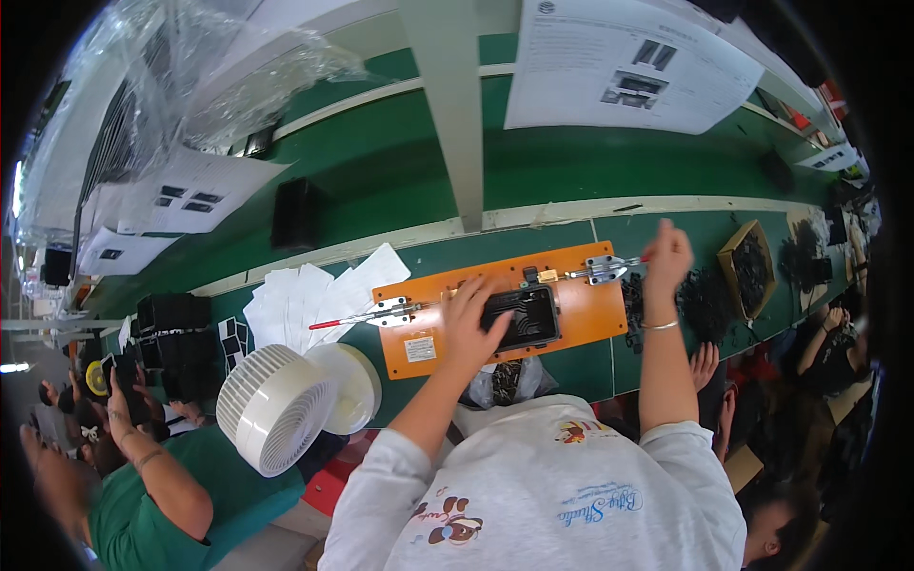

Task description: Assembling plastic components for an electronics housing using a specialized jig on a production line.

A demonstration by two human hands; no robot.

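An orange jig board lies on the green bench with a black rectangular plastic housing seated in its middle. My left hand rests flat on the board with its fingers on the housing's left edge. My right hand is closed on the red-tipped handle of the right toggle clamp at the board's upper right. A second toggle clamp with a red handle points left from the board's left end.
A white desk fan stands at the bench's front left. White paper sheets fan out beside the board. Black small parts and a brown tray lie to the right. Other people work on both sides. Printed sheets hang above.
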